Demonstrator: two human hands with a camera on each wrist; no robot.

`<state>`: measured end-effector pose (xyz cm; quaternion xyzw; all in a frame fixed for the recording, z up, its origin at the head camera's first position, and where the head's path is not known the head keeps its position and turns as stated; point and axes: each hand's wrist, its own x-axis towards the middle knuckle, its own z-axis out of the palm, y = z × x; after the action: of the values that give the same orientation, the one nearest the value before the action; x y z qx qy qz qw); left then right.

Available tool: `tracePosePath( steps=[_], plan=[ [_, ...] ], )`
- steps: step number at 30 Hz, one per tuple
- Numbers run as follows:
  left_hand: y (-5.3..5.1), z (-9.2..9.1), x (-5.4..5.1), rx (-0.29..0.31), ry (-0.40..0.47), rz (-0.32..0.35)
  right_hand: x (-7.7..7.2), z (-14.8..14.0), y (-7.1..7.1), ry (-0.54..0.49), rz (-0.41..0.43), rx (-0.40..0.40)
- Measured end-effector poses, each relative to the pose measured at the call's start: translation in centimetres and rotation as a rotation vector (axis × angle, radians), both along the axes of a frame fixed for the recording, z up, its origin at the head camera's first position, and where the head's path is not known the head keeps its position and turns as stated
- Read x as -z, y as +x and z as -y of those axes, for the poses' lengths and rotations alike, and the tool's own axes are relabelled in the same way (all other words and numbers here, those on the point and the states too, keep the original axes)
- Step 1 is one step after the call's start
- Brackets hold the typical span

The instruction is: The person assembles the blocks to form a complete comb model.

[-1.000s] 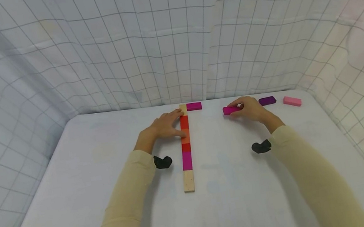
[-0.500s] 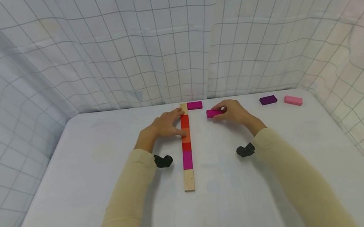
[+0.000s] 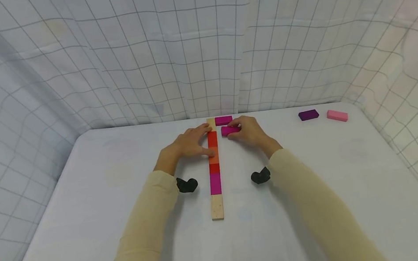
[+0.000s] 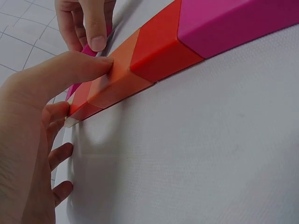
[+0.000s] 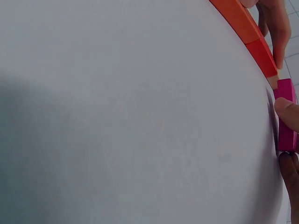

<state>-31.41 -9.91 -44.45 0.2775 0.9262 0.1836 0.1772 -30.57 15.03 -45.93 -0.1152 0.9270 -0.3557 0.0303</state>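
Observation:
My left hand [image 3: 191, 144] spreads over the far part of a straight row of blocks, its thumb on an orange block [image 3: 213, 155] and its index finger by the far light wood block [image 3: 211, 123]. In the left wrist view the thumb presses on orange [image 4: 123, 56]. My right hand [image 3: 251, 131] pinches a magenta block [image 3: 228, 130] just right of the row, in front of another magenta block [image 3: 223, 121] that touches the row's far end. The right wrist view shows my thumb on the pinched block [image 5: 286, 87].
Nearer along the row lie a red block [image 3: 214, 168], a magenta block [image 3: 215, 184] and a light wood block [image 3: 217, 208]. To the far right are a dark purple block [image 3: 308, 115] and a pink block [image 3: 337, 115]. A checked curtain [image 3: 199, 60] surrounds the white table [image 3: 248, 241].
My right hand has carried the magenta block leftward, from near the purple block to beside the row. My left hand has stayed in place.

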Motion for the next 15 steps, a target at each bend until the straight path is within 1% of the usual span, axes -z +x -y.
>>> tracePosePath(
  steps=[6,9,12,15],
  plan=[
    [0.0,-0.1,0.0,0.001,-0.011,0.001,0.0,1.0,0.0,0.010,-0.015,0.008],
    [-0.2,-0.2,0.2,-0.002,-0.029,0.001,0.0,1.1,0.0,0.015,-0.013,0.000],
    [-0.2,-0.2,0.3,-0.005,-0.031,-0.001,0.0,1.3,-0.1,0.022,-0.001,-0.004],
    [0.1,-0.1,0.2,-0.008,-0.020,-0.002,0.1,1.4,-0.1,0.026,0.014,-0.010]
  ],
)
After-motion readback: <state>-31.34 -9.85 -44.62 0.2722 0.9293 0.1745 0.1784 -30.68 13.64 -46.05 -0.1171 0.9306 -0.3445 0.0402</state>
